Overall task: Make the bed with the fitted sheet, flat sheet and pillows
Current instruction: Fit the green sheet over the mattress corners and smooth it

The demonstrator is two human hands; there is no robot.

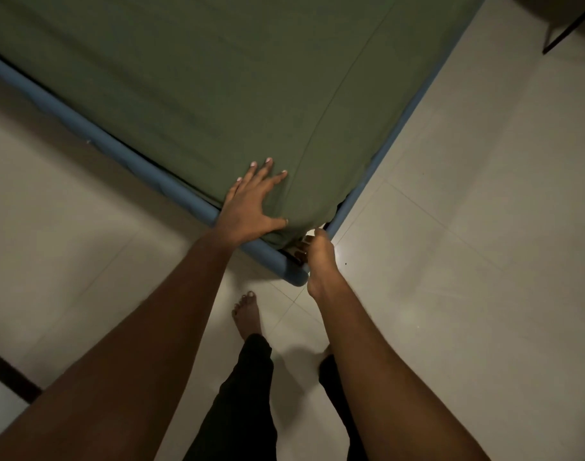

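I read this as the fitted-sheet step, working one corner of the bed. The green fitted sheet [218, 94] is spread across the mattress and comes down over the corner nearest me, its lower edge hanging just above the blue bed frame [118, 151]. My left hand [251, 207] lies flat on top of the sheet just inside that corner, fingers [268, 168] spread wide and straight, thumb out along the edge, pressing the cloth down. My right hand [319, 257] is lower, right at the corner tip where sheet and frame meet; its fingers curl inward toward the hem, but they are turned away from the camera and I cannot tell whether they pinch the cloth or only touch it. In my judgement the next move calls for drawing the hem down and under the mattress corner while the left hand pins the top. No flat sheet or pillows are in view.
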